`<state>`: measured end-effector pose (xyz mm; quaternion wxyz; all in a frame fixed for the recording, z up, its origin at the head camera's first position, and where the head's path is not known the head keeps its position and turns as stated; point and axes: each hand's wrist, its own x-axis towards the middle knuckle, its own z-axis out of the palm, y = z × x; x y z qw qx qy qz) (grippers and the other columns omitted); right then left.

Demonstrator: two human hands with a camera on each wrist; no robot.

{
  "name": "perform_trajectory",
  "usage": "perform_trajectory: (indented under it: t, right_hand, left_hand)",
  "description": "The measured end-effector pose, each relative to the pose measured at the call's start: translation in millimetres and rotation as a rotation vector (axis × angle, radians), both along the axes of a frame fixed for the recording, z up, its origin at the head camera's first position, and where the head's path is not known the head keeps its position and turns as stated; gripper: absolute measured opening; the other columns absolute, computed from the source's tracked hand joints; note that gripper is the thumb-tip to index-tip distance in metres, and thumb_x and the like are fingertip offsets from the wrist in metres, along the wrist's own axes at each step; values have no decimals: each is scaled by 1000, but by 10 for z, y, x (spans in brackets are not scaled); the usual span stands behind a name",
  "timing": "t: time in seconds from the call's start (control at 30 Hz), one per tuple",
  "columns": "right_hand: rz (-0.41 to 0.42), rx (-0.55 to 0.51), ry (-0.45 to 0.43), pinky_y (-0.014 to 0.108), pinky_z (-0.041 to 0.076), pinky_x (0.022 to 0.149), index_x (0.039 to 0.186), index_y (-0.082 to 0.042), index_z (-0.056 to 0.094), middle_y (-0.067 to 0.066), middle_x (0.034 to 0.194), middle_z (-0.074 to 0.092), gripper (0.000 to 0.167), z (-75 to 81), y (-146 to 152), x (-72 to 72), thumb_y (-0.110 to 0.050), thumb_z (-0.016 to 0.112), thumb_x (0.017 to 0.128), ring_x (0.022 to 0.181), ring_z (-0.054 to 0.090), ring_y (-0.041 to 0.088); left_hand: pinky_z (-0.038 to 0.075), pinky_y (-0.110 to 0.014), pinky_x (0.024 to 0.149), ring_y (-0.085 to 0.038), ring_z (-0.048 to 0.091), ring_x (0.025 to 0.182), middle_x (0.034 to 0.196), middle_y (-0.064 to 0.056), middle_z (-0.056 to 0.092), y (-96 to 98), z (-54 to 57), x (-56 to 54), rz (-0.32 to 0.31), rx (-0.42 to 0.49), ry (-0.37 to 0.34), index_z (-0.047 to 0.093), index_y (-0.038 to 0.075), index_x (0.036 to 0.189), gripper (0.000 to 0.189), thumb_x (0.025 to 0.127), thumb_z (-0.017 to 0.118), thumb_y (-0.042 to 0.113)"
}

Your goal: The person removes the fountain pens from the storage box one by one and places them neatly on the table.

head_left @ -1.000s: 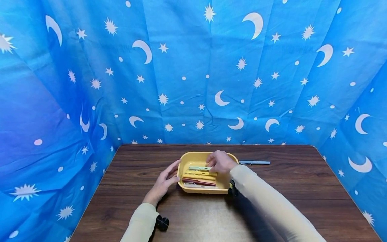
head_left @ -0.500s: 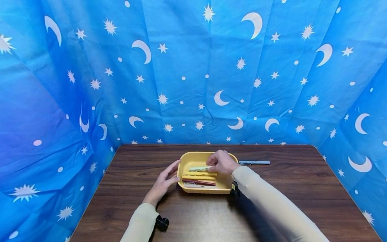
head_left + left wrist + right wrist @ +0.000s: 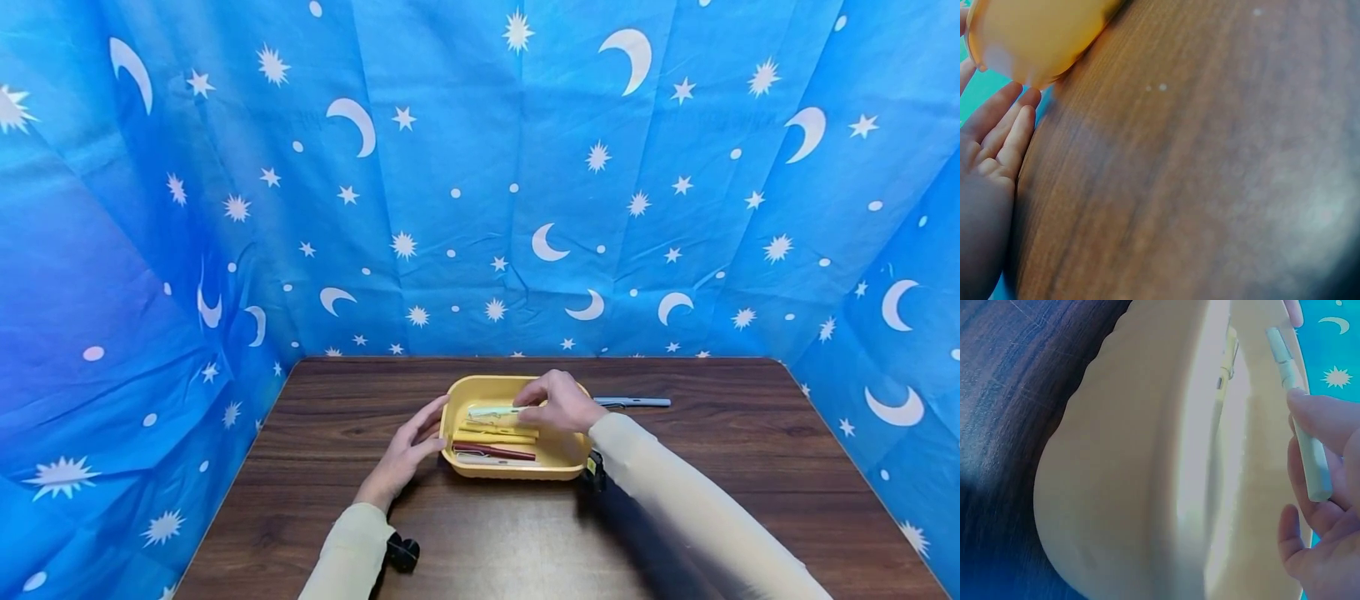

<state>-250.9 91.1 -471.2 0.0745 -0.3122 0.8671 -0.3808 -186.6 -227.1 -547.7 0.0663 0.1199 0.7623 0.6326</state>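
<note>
Worktop [image 3: 480, 546], dark brown, with wood grain, rounded far corners and a pale sheen in the near middle. Directly on it, toward the far edge: a yellow tray [image 3: 510, 473], upright, round-cornered; and, right of it, a grey-blue pen [image 3: 637, 403], lying left to right. Contact between them is indiscernible.

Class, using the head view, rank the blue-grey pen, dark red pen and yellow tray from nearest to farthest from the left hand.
1. Yellow tray: left end at the left hand.
2. Dark red pen: in the tray's near half.
3. Blue-grey pen: on the table, right of the tray.
</note>
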Motion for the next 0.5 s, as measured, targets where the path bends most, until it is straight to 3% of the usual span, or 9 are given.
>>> perform_trajectory:
  t: [0.2, 0.33, 0.5]
  right_hand:
    - [6, -65, 9, 41, 61, 94, 113, -12, 83, 0, 113, 80, 19, 82, 132, 44, -17, 79, 95, 109, 74, 18]
    - [11, -100, 51, 51, 60, 96, 112, -14, 83, 0, 111, 80, 18, 138, 237, 55, -17, 79, 95, 109, 74, 20]
    - [-29, -113, 84, 50, 60, 96, 110, -18, 84, -4, 109, 80, 16, 194, 403, 70, -19, 80, 94, 107, 73, 17]
  left_hand:
    - [36, -47, 123, -32, 43, 150, 164, -10, 44, 0, -14, -26, 3, 9, 4, 42, 28, 162, 65, 103, 64, 13]
    - [37, -46, 122, -32, 42, 151, 164, -10, 43, 7, -6, -22, 1, 15, 11, 43, 27, 161, 65, 102, 64, 11]
    - [36, -43, 123, -33, 40, 152, 166, -10, 40, 6, -11, -10, -7, 16, 16, 41, 26, 162, 66, 102, 63, 11]
